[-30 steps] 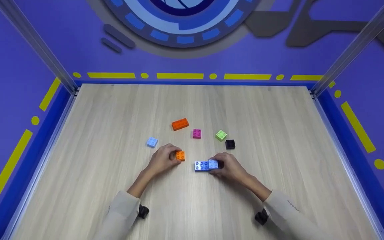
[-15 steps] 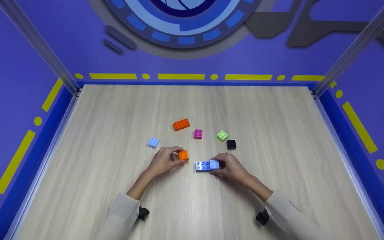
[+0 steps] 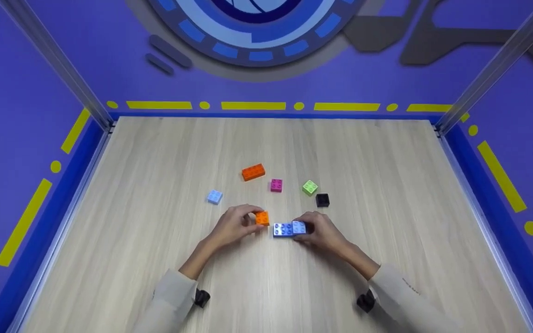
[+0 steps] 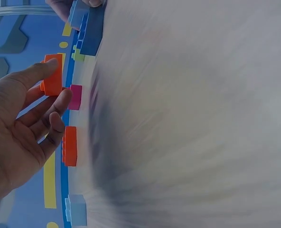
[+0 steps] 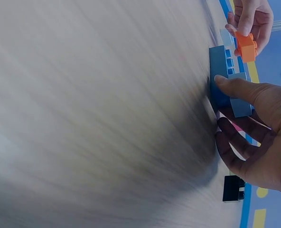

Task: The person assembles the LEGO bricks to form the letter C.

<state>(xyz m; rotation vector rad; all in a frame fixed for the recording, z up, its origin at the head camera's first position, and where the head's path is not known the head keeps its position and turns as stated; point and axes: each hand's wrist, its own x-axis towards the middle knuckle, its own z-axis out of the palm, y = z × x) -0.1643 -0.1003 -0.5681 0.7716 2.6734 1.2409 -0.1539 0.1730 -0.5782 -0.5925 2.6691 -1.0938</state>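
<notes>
My left hand [image 3: 233, 225] pinches a small orange toy brick [image 3: 262, 218] between thumb and fingers. In the left wrist view that orange brick [image 4: 54, 75] hangs above the table, its studs facing up. My right hand [image 3: 322, 231] grips a long blue brick [image 3: 282, 230] that has a light blue square brick [image 3: 299, 227] stacked on its right end. The left studs of the blue brick are bare. The orange brick is just left of them and slightly farther back. In the right wrist view my thumb presses the side of the blue brick [image 5: 217, 61].
Behind the hands lie a loose light blue brick [image 3: 214, 196], a long red-orange brick [image 3: 253, 172], a magenta brick [image 3: 276, 185], a lime green brick [image 3: 310, 187] and a black brick [image 3: 322, 200]. Blue-purple walls enclose the wooden table [image 3: 164, 152] at the back and sides.
My left hand has carried the orange brick to the right, nearer the blue brick. The right hand keeps its hold, and the view has shifted slightly.
</notes>
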